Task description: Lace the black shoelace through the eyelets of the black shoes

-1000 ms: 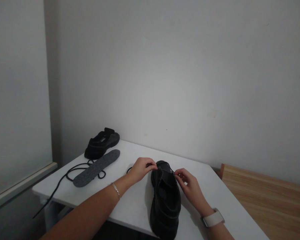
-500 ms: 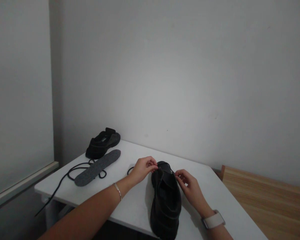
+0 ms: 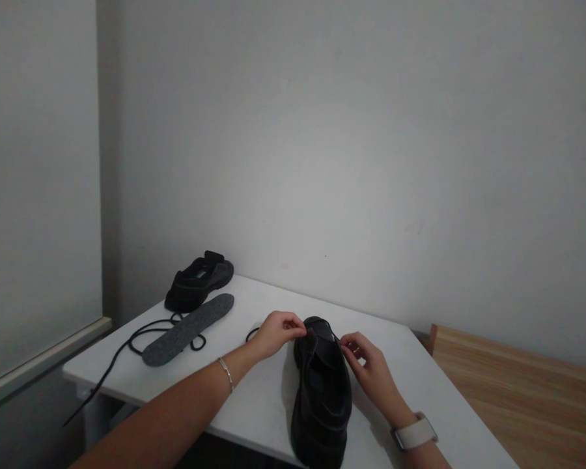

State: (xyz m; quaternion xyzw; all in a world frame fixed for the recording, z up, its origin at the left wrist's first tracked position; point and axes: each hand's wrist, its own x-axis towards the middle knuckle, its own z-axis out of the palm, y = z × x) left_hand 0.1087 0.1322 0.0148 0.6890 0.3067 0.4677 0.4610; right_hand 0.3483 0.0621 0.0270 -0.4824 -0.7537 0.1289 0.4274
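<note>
A black shoe (image 3: pixel 321 397) lies on the white table (image 3: pixel 254 397), toe end away from me. My left hand (image 3: pixel 276 332) is pinched at the far left rim of the shoe, closed on a thin black lace. My right hand (image 3: pixel 371 368) is pinched at the far right side of the shoe, also on the lace. A short loop of that black lace (image 3: pixel 251 335) shows on the table just left of my left hand.
A second black shoe (image 3: pixel 198 281) stands at the table's far left corner. A grey insole (image 3: pixel 189 328) lies in front of it, over a loose black lace (image 3: pixel 127 345) that trails off the left edge. A wooden surface (image 3: pixel 517 397) adjoins on the right.
Both hands stay at the far end of the shoe; the left hand's fingers have shifted slightly on the lace. The view has shifted a little.
</note>
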